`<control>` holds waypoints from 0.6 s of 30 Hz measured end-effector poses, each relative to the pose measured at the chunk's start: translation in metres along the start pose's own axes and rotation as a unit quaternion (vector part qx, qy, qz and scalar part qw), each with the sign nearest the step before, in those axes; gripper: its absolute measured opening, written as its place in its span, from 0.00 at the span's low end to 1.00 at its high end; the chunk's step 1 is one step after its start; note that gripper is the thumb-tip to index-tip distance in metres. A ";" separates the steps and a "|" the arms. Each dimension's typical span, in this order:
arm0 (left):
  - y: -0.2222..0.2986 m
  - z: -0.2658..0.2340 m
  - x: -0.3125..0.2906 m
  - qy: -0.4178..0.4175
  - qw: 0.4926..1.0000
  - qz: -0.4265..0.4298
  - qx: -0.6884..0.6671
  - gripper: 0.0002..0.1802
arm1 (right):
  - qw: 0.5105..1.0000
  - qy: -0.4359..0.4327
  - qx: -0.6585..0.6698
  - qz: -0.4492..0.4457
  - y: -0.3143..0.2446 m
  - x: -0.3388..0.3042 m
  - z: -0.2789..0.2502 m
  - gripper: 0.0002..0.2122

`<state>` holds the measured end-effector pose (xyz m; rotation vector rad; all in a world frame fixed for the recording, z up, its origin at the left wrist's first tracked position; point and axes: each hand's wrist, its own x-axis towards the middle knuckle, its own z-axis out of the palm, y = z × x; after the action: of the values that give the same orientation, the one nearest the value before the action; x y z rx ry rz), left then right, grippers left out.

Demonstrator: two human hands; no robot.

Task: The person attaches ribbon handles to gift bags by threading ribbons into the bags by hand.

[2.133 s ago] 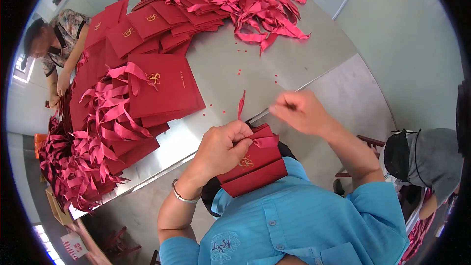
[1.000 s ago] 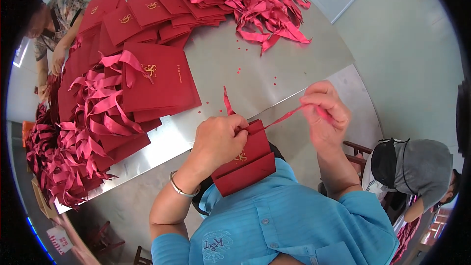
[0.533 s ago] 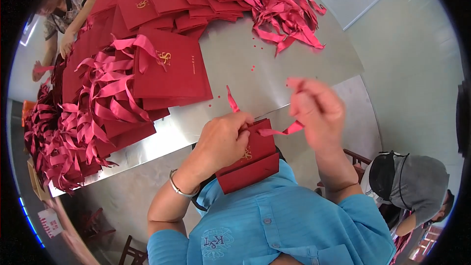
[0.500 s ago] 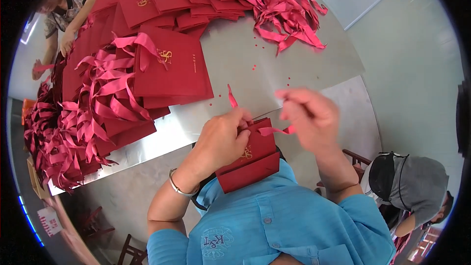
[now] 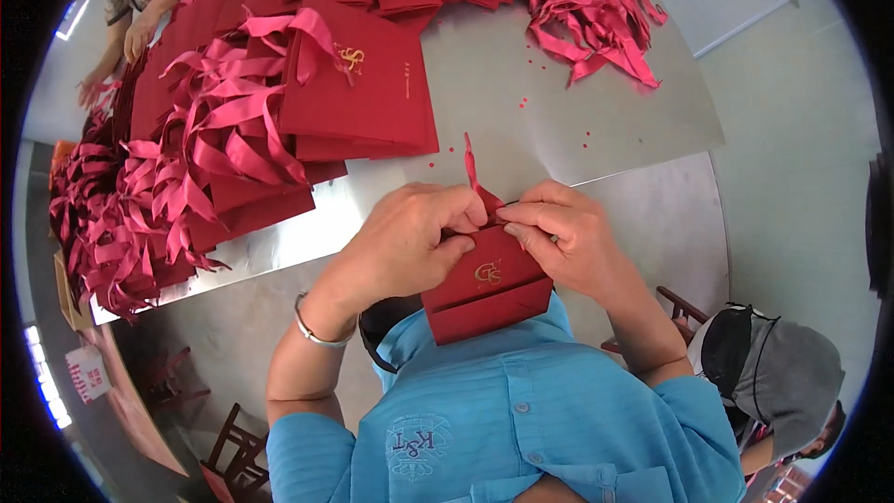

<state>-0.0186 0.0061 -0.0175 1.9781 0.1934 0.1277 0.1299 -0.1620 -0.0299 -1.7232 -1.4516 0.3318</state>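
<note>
A small red paper gift bag [image 5: 489, 293] with a gold emblem rests against my body at the table's near edge. My left hand [image 5: 419, 233] is closed at the bag's top edge, its thumb on the front panel. Fingertips of my right hand [image 5: 563, 233] pinch at the same top edge, close beside the left fingers. A pink-red ribbon [image 5: 471, 168] sticks up from the bag's mouth between both hands. What exactly lies between the right fingertips is mostly hidden.
Stacked red gift bags [image 5: 358, 93] with pink ribbon handles cover the metal table's [image 5: 643, 130] left side. Loose pink ribbons [image 5: 596, 19] lie heaped at the back. Across the table, a co-worker's hand [image 5: 140, 33] is at the stack. Another person in a grey cap [image 5: 792, 363] sits at right.
My right hand has come left and down from the air beside the bag to its top edge. The ribbon end that hung toward it at the bag's front no longer shows there.
</note>
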 end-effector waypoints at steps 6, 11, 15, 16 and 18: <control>0.013 -0.023 -0.011 -0.078 0.985 -0.006 0.157 0.15 | 1.000 -0.021 -0.004 0.000 -0.007 0.004 0.000 0.09; -0.011 -0.020 -0.025 -0.058 0.997 -0.018 0.054 0.13 | 1.000 -0.023 0.001 0.018 -0.011 0.006 -0.001 0.09; -0.001 -0.018 -0.030 -0.064 0.950 -0.219 -0.213 0.11 | 0.999 -0.009 0.020 0.032 -0.017 0.007 -0.003 0.08; -0.003 -0.013 -0.031 -0.063 0.950 -0.219 -0.213 0.11 | 0.998 -0.001 0.046 0.050 -0.019 0.006 -0.003 0.07; -0.014 -0.004 -0.034 -0.010 0.926 -0.225 -0.305 0.08 | 0.998 -0.009 0.047 0.045 -0.015 0.008 -0.001 0.07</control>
<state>-0.0538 0.0083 -0.0291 1.2753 0.5234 -0.1206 0.1230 -0.1552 -0.0155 -1.7171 -1.3534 0.4581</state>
